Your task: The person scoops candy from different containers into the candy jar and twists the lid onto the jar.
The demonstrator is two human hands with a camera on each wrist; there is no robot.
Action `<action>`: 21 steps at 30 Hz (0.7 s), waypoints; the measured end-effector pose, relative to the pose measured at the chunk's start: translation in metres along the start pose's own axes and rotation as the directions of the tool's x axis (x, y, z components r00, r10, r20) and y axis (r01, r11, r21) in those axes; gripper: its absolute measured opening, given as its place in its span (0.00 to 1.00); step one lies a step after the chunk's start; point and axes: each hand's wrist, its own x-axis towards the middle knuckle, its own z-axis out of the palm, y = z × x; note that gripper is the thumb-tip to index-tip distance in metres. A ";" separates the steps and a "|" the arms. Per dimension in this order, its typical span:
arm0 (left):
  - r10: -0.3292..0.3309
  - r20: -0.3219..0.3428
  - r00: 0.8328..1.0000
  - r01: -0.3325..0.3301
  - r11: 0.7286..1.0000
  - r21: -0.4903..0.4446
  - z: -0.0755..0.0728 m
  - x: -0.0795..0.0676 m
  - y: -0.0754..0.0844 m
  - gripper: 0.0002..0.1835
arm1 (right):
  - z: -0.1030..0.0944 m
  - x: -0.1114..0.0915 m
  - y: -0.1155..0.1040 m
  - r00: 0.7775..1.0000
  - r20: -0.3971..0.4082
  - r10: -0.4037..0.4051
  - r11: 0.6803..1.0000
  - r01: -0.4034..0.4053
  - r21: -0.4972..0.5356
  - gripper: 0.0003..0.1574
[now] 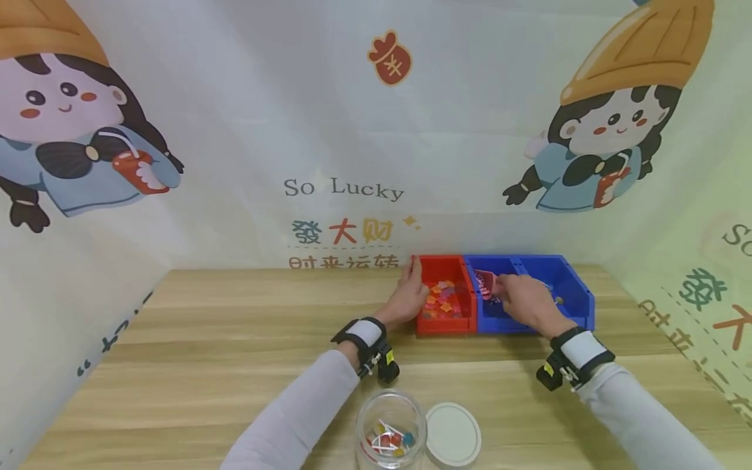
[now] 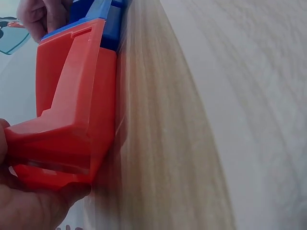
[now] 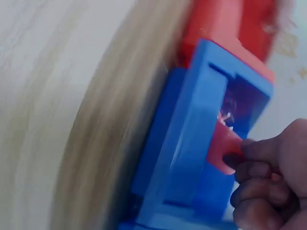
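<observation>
My left hand grips the left wall of a red plastic bin, which holds small orange and pink flower-shaped pieces. In the left wrist view, its fingers and thumb lie on either side of that bin's end wall. My right hand pinches a small pink scoop inside the middle, blue bin. Small white-tipped bits show by the scoop in the right wrist view; the rest of its load is hidden. Another blue bin, on the right, has small items partly behind my right hand.
A clear jar with several lollipops stands near the front edge of the wooden table. Its neighbour on the right is a round white lid. A printed cloth hangs behind the bins.
</observation>
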 end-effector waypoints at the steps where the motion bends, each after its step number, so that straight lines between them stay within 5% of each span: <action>1: -0.005 0.000 1.000 0.005 1.000 -0.001 0.000 0.000 -0.001 0.36 | -0.002 0.001 0.002 0.999 0.037 0.031 0.998 -0.032 0.045 0.10; 8: -0.025 -0.020 0.999 0.024 0.999 -0.046 0.002 -0.001 -0.001 0.36 | -0.006 0.000 0.006 0.973 0.153 0.171 0.957 -0.201 0.210 0.17; 16: -0.035 -0.013 0.999 0.035 0.999 -0.029 0.003 -0.001 0.000 0.36 | -0.006 -0.016 0.004 0.972 0.129 0.198 0.949 -0.223 0.222 0.16; 21: -0.040 -0.019 0.999 0.038 0.998 -0.051 0.001 -0.001 0.001 0.37 | -0.009 -0.024 0.000 0.958 0.109 0.265 0.915 -0.285 0.285 0.17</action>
